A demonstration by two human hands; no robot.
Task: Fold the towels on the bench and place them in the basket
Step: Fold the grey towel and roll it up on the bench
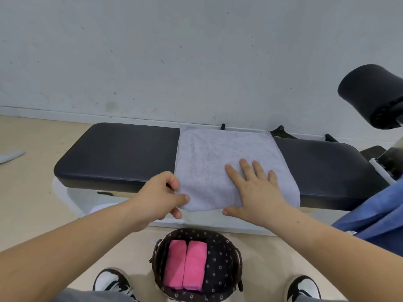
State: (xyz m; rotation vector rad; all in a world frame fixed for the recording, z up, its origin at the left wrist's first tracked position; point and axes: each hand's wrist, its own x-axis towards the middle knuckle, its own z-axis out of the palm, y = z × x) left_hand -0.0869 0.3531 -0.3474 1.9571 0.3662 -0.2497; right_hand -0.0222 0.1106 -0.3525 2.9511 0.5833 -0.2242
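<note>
A grey towel [220,158] lies spread across the middle of the black padded bench [113,153], its near edge hanging slightly over the front. My left hand [159,199] pinches the towel's near left corner between thumb and fingers. My right hand [255,190] rests flat on the towel's near right part, fingers spread and straight. On the floor between my feet stands a dark flower-patterned basket [220,264] holding two folded pink towels [185,264] side by side on its left.
A grey wall runs right behind the bench. A black padded roller [370,92] sticks out at the upper right, with the bench's frame below it. Blue cloth [379,214] hangs at the right edge. My two shoes [113,282] flank the basket on the beige floor.
</note>
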